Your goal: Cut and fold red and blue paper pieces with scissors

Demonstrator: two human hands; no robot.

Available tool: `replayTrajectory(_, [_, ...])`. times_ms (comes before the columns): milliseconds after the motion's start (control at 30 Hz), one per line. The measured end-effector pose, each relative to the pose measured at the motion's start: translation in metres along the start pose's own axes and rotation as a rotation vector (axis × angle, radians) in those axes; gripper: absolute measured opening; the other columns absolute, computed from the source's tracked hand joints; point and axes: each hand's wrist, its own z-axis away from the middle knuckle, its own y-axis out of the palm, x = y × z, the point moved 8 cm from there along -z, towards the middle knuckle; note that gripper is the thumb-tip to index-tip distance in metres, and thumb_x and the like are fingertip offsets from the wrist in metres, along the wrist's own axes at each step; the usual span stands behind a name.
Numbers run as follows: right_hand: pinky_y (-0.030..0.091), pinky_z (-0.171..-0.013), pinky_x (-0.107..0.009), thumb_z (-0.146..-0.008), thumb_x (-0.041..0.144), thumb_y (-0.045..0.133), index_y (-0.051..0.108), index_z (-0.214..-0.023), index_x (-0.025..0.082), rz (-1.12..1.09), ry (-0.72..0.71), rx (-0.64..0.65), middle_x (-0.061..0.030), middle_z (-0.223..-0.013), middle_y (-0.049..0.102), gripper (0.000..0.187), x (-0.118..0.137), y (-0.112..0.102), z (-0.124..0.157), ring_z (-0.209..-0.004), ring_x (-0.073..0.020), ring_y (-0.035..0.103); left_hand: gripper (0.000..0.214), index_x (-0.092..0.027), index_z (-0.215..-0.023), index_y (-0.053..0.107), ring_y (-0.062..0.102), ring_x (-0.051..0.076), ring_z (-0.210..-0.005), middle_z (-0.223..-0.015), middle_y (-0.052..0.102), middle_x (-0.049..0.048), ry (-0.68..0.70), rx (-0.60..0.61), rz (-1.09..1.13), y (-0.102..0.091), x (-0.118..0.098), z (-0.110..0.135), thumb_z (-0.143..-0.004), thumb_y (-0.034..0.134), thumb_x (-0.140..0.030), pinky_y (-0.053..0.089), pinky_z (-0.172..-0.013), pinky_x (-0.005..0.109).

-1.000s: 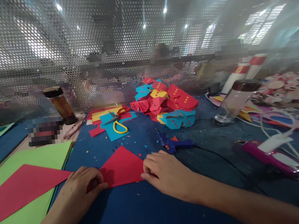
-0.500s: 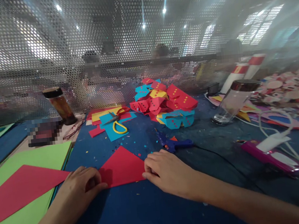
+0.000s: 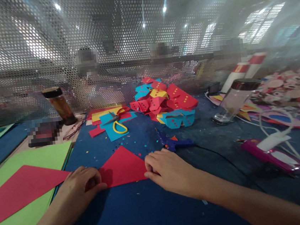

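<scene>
A red sheet of paper folded into a triangle (image 3: 123, 168) lies on the blue table between my hands, its peak pointing away from me. My left hand (image 3: 84, 185) is closed on its left corner, fingers curled. Its right corner is pinched in my right hand (image 3: 163, 170), thumb below and fingers on top. Both corners are hidden by my fingers. Left of my left hand, another red paper piece (image 3: 21, 190) rests on a stack of green sheets (image 3: 55, 154). Just beyond my right hand sits a blue glue gun (image 3: 176, 143) with a black cord.
Scissors (image 3: 119, 127) with red and yellow handles lie on coloured paper. Behind stands a pile of folded paper shapes (image 3: 162, 100). A dark-lidded bottle (image 3: 63, 107) and a phone (image 3: 45, 133) are left; a clear jar (image 3: 229, 104) and a purple power strip (image 3: 272, 157) are right.
</scene>
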Motion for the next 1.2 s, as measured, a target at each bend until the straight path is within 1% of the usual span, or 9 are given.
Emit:
replayTrajectory(100, [0.035, -0.072, -0.033, -0.088, 0.026, 0.067, 0.057, -0.078, 0.019, -0.005, 0.0, 0.014, 0.0008, -0.081, 0.066, 0.016, 0.0, -0.001, 0.0, -0.076, -0.0178, 0.058, 0.027, -0.024, -0.071, 0.061, 0.054, 0.021, -0.068, -0.071, 0.057, 0.0005, -0.004, 0.002, -0.003, 0.0, 0.0, 0.0, -0.084, 0.057, -0.047, 0.04, -0.064, 0.029])
replayTrajectory(200, [0.036, -0.073, -0.033, -0.087, 0.026, 0.068, 0.058, -0.077, 0.018, -0.016, 0.012, 0.035, 0.001, -0.08, 0.066, 0.016, -0.002, -0.001, 0.0, -0.075, -0.0173, 0.058, 0.029, -0.024, -0.071, 0.061, 0.054, 0.021, -0.068, -0.072, 0.057, 0.0006, -0.008, 0.011, -0.007, 0.0, 0.0, 0.0, -0.084, 0.057, -0.049, 0.039, -0.064, 0.029])
replayTrajectory(400, [0.037, -0.077, -0.035, -0.088, 0.026, 0.066, 0.059, -0.078, 0.018, -0.035, 0.025, 0.068, 0.0003, -0.082, 0.067, 0.015, -0.004, -0.001, -0.001, -0.078, -0.0186, 0.06, 0.031, -0.023, -0.071, 0.062, 0.054, 0.022, -0.069, -0.071, 0.057, 0.0012, -0.019, 0.045, -0.009, 0.002, 0.001, 0.0, -0.084, 0.055, -0.051, 0.039, -0.064, 0.03])
replayTrajectory(667, [0.038, -0.082, -0.037, -0.089, 0.025, 0.064, 0.059, -0.077, 0.018, -0.056, 0.033, 0.084, 0.0006, -0.08, 0.067, 0.015, -0.005, -0.001, 0.0, -0.078, -0.0181, 0.061, 0.03, -0.023, -0.072, 0.063, 0.056, 0.022, -0.07, -0.073, 0.058, 0.0015, -0.052, 0.066, 0.014, 0.001, 0.013, -0.001, -0.081, 0.059, -0.051, 0.041, -0.064, 0.03])
replayTrajectory(933, [0.038, -0.084, -0.038, -0.089, 0.027, 0.065, 0.06, -0.077, 0.019, -0.027, 0.043, 0.121, 0.0, -0.082, 0.068, 0.015, -0.008, -0.004, 0.001, -0.079, -0.0191, 0.061, 0.023, -0.024, -0.074, 0.066, 0.058, 0.022, -0.07, -0.075, 0.061, 0.0018, -0.062, 0.092, 0.053, -0.001, 0.018, -0.002, -0.08, 0.061, -0.046, 0.041, -0.064, 0.03])
replayTrajectory(1200, [0.04, -0.084, -0.039, -0.088, 0.027, 0.066, 0.06, -0.078, 0.019, -0.021, 0.043, 0.137, -0.0003, -0.082, 0.068, 0.014, -0.01, -0.004, 0.001, -0.078, -0.0196, 0.061, 0.017, -0.025, -0.077, 0.065, 0.06, 0.021, -0.074, -0.078, 0.062, 0.0007, -0.054, 0.135, 0.045, -0.003, 0.021, -0.001, -0.08, 0.06, -0.041, 0.043, -0.067, 0.03])
